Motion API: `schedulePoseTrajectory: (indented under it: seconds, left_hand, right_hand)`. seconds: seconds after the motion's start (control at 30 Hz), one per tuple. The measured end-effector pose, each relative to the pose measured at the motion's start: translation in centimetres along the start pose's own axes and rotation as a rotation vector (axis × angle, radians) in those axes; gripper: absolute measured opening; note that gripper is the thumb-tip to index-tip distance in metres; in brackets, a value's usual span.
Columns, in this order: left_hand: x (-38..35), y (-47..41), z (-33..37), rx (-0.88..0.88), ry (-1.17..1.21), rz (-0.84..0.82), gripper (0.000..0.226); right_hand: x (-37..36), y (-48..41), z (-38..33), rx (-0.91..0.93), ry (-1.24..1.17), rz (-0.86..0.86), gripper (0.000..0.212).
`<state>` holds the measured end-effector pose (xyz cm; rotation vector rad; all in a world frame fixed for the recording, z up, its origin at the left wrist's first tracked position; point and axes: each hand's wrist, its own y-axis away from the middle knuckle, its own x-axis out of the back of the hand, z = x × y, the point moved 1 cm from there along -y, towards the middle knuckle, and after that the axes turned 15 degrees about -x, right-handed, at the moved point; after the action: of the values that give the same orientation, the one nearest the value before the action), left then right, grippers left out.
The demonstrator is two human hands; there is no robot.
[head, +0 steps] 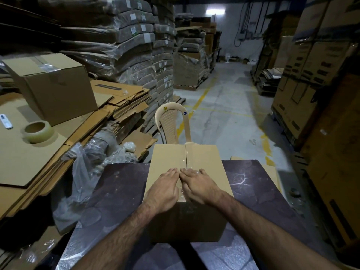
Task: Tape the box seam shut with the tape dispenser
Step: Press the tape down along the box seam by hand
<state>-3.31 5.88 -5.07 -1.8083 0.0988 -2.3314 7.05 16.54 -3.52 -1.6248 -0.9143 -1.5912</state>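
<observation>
Box (165,158) is sitting mid-worktop (253,188), reaching toward the far edge, seam (186,151) running straight away from the person. Clear tape (184,162) is shining along it, so I'm guessing they're smoothing it down. Left hand (162,189) and right hand (198,187) are pressing flat either side of the seam, grip open, holding nothing. No dispenser is showing, just a tape roll (38,131) lying well off left on flattened cardboard (23,156).

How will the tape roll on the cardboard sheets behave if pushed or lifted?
The tape roll lies flat, core up, so a push will probably slide it, not roll it. Its open core should give an easy hold. Squat on the cardboard sheets, it seems unlikely to tip.
</observation>
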Motion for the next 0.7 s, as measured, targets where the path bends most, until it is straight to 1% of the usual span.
schedulePoseTrajectory:
  seconds: [0.07, 0.13, 0.2, 0.27, 0.37, 0.43, 0.53, 0.63, 0.7]
  left_hand:
    - [0.2, 0.1, 0.0, 0.016, 0.0, -0.003, 0.056]
    - [-0.2, 0.1, -0.1, 0.04, -0.019, 0.005, 0.057]
    - [-0.5, -0.1, -0.1, 0.049, -0.041, -0.002, 0.059]
    - [-0.5, -0.1, -0.1, 0.043, -0.047, -0.028, 0.059]
    - [-0.2, -0.1, -0.2, 0.046, -0.063, -0.02, 0.058]
    - [-0.4, -0.1, -0.3, 0.053, -0.061, -0.028, 0.059]
    - [-0.9, -0.2, -0.5, 0.042, -0.09, -0.041, 0.06]
    - [-0.7, -0.2, -0.4, 0.033, -0.084, -0.041, 0.059]
    - [-0.5, -0.1, -0.3, 0.042, -0.076, -0.039, 0.059]
  right_hand:
    - [0.1, 0.7, -0.7, -0.01, -0.008, -0.014, 0.052]
    - [-0.3, 3.1, -1.0, -0.005, -0.038, 0.015, 0.051]
    - [-0.5, 4.3, -1.0, -0.037, -0.044, 0.017, 0.051]
    - [-0.2, 2.6, -1.1, -0.085, -0.012, 0.0, 0.051]
    - [-0.2, 0.5, -1.2, -0.136, -0.014, -0.014, 0.054]
    - [-0.4, 2.0, -1.2, -0.1, -0.044, 0.003, 0.056]
    - [-0.8, 4.4, -0.4, -0.077, -0.065, 0.011, 0.067]
    - [-0.1, 1.8, 0.2, -0.124, -0.048, 0.006, 0.061]
    - [-0.3, 1.4, 0.0, -0.127, -0.038, 0.011, 0.063]
